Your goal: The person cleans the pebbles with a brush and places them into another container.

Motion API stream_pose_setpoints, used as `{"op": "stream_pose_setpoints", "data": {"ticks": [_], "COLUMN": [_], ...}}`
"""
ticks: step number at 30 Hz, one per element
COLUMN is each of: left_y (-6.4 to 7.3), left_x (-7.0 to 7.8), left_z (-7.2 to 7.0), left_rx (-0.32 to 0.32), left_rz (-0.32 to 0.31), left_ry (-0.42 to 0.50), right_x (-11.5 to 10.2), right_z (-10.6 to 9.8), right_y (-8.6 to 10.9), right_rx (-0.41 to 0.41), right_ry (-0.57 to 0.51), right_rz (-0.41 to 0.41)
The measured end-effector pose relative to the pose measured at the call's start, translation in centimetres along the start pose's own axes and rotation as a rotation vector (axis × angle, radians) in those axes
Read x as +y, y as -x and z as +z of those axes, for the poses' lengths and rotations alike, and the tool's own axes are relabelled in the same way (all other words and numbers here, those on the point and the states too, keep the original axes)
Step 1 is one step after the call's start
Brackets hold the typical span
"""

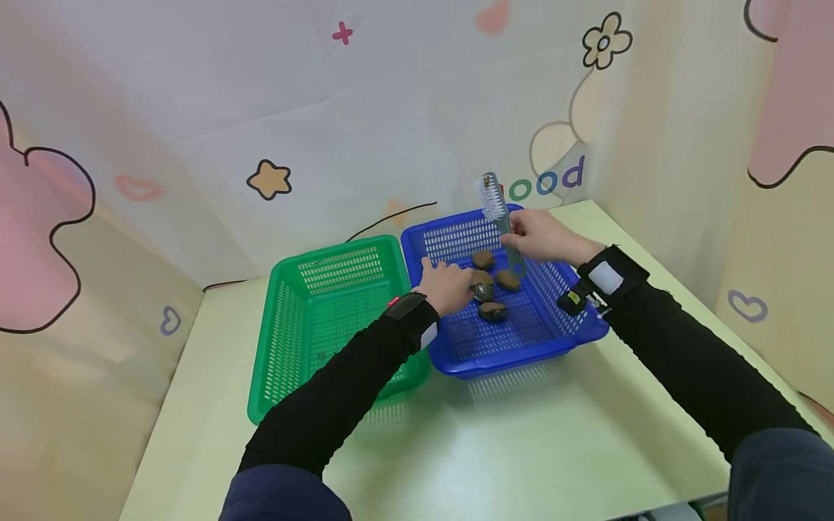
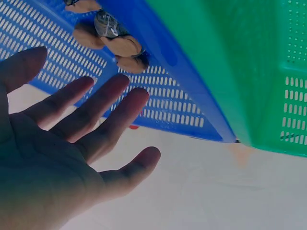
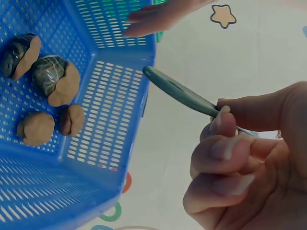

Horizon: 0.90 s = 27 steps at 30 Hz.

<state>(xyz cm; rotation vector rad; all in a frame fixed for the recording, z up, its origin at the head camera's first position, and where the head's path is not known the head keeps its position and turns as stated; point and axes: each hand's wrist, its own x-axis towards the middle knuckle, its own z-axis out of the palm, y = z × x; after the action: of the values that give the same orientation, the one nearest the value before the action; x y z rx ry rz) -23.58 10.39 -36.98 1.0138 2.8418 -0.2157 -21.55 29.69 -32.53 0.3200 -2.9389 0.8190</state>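
From the left, the patterned backdrop (image 1: 182, 87) opens with a big pink shape edged in black, hearts and an orange star further along, meeting the pale, yellowish-green worktop (image 1: 404, 463) with its soft sheen! On that surface, the green basket (image 1: 279, 340), slatted and mesh-floored, and here comes the left hand (image 1: 448, 287), reaching past its edge, fingers loosely spread, gripping nothing, over the neighbouring blue basket (image 1: 521, 357)! The two baskets sit side by side, rims touching, and down in the blue one lie four stones (image 1: 493, 312), brown and dark, bunched together! Above its far right side, the right hand (image 1: 544, 235), thumb and fingers clamped on the handle of a grey-green brush (image 1: 501, 223), bristles up, facing left! Behind it, colourful letters and a flower, then heart-dotted cream and pink folds at far right
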Motion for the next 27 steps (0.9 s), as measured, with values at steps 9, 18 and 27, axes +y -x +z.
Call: {"op": "stream_pose_setpoints", "data": {"ticks": [9,18,27], "left_y": [-0.9,-2.6,-1.6], "left_x": [1.4,2.5,2.7], "left_z": [-0.3,1.9,3.0], "left_rx": [-0.128,-0.166,-0.220], "left_rz": [0.049,0.077,0.090], "left_ry": [-0.081,-0.165,-0.211], "right_x": [-1.0,-1.9,-2.2], "right_z": [0.2,0.8,1.8], "right_y": [1.4,2.2,2.9], "right_rx": [0.062,0.074,0.061], "right_ry": [0.020,-0.031,-0.066], "right_rz": [-0.022,-0.003,0.009]}}
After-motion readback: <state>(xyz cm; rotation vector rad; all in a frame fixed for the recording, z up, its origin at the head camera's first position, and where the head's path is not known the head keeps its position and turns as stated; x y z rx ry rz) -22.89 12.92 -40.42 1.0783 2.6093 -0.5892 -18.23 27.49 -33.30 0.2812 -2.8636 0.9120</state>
